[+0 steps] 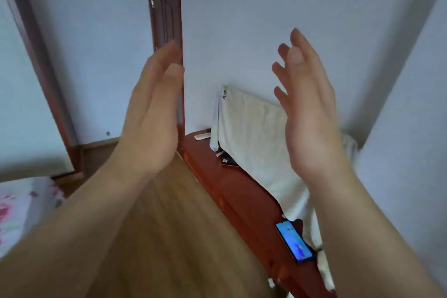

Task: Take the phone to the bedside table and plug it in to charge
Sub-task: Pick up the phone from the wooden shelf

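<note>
A phone (pixel 294 242) with a lit blue screen lies face up near the front edge of a long red-brown cabinet (pixel 244 201), low on the right. Both of my hands are raised in front of me, palms facing each other, well above the phone. My left hand (pixel 151 113) is flat with its fingers together and holds nothing. My right hand (pixel 307 109) has its fingers spread and is empty too; its forearm passes just right of the phone. No charger or bedside table shows.
A pale cloth (pixel 254 133) covers a large object on the cabinet, with small items (pixel 225 158) beside it. A dark wooden door (pixel 167 7) stands behind my left hand. Wooden floor (pixel 169 225) fills the middle. A flowered bed corner (pixel 21 203) sits at the lower left.
</note>
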Demonstrator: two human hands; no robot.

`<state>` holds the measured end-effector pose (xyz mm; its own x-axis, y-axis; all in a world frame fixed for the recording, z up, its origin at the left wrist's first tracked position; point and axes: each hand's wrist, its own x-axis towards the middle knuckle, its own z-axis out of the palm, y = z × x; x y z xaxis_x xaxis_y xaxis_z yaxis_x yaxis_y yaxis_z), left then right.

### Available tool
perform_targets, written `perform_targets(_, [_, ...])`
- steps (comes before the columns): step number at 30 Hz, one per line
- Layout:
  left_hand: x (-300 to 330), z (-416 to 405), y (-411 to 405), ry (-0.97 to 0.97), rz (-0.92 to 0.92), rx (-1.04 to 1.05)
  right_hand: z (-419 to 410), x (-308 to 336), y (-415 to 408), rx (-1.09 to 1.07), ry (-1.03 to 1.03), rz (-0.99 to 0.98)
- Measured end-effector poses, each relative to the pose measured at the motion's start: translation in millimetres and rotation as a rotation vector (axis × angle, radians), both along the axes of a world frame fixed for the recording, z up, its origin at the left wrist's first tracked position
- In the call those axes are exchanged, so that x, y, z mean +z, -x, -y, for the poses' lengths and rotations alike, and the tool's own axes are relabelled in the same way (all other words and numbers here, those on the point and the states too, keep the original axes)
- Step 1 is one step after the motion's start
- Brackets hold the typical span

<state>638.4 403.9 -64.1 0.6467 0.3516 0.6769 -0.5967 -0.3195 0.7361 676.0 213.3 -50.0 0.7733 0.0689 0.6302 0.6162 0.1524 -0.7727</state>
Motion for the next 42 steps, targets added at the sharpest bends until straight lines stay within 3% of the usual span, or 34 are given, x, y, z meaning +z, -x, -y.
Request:
perform_targets(9, [-26.8,56.6,-151.5,0.063,-0.135,-0.424,41.4,-27.4,-74.4,-0.374,-0.009,-0.070])
perform_targets(21, [-46.6,119.1,-281.7,-0.008,-0.068,-0.715,95.0,-53.6,-164.8,-0.578,-0.100,-0.050])
perform_targets(32, [-89.8,164.4,-344.6,-0.084,-0.153,-0.947,105.4,-81.8,-202.4,-0.762,-0.105,-0.143])
perform_targets(42, [-161.0,201.0,-369.3,-0.318,-0.222,-1.252,90.8,-133.5,-198.6,-1.093,-0.126,-0.265])
